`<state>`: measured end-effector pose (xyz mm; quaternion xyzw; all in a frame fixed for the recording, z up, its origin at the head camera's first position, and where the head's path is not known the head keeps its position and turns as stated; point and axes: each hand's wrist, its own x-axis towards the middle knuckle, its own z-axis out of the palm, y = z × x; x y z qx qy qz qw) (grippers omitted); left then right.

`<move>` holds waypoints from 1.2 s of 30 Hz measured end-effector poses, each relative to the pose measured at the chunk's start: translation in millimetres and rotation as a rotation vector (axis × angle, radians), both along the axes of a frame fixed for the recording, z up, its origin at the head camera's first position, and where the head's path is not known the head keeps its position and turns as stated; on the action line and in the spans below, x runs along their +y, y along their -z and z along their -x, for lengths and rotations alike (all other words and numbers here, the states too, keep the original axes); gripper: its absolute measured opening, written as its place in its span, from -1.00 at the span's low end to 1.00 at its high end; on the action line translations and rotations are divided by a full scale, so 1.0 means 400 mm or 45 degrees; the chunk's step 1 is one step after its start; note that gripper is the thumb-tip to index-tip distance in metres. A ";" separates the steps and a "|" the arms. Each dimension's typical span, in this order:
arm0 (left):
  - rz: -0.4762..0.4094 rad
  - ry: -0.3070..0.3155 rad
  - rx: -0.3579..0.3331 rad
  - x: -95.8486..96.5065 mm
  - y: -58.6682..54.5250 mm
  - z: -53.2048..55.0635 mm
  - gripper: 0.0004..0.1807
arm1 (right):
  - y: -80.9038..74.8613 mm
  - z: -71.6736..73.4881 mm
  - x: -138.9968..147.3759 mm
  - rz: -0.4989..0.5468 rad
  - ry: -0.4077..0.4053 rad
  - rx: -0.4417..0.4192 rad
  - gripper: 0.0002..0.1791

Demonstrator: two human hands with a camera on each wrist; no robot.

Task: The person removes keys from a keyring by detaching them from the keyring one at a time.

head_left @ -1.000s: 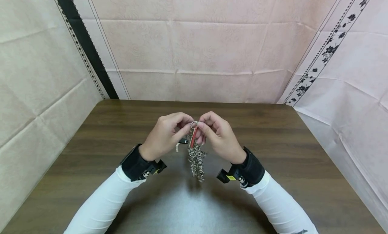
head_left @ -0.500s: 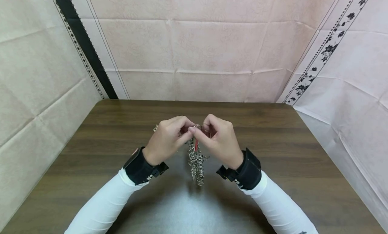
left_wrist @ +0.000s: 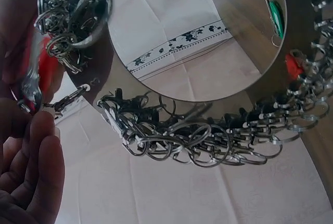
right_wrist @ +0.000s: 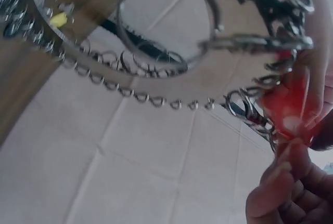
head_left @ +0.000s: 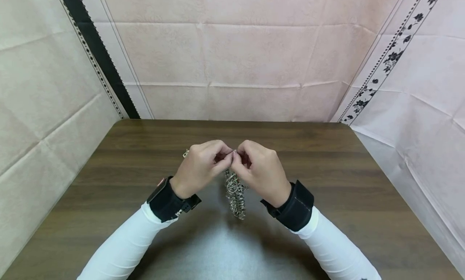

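My left hand (head_left: 203,163) and right hand (head_left: 262,171) meet above the middle of the table. Their thumbs and forefingers pinch a small key ring (head_left: 235,151), mostly hidden by the fingertips. Beneath them hangs a bunch of silver rings and clasps (head_left: 236,195). Close up in the left wrist view, many metal rings (left_wrist: 192,141) line a broad round band with an open middle. Between the fingers in the right wrist view is a blurred red translucent piece (right_wrist: 291,104), whose kind I cannot tell. A small metal piece (head_left: 186,153) shows beyond the left hand.
The brown wooden table (head_left: 145,183) stretches around both hands, up to a pale cloth wall (head_left: 250,54). A green piece on a ring (left_wrist: 276,18) shows in the left wrist view. The right wrist view has a small yellow piece (right_wrist: 58,20).
The fingertips have closed in over the key ring, and the red piece has vanished from the head view. The small metal piece has appeared beyond the left hand. Both hands have dropped slightly.
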<state>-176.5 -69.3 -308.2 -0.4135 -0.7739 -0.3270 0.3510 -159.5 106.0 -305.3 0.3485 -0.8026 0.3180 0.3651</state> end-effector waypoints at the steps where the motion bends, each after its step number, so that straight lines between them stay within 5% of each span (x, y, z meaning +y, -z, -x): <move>1: -0.002 -0.001 0.004 0.000 0.000 0.000 -0.90 | -0.001 -0.001 0.000 -0.008 0.013 0.013 -0.89; 36: -0.110 0.004 0.052 -0.010 -0.005 0.012 -0.95 | -0.016 0.010 0.020 0.054 -0.121 -0.342 -0.84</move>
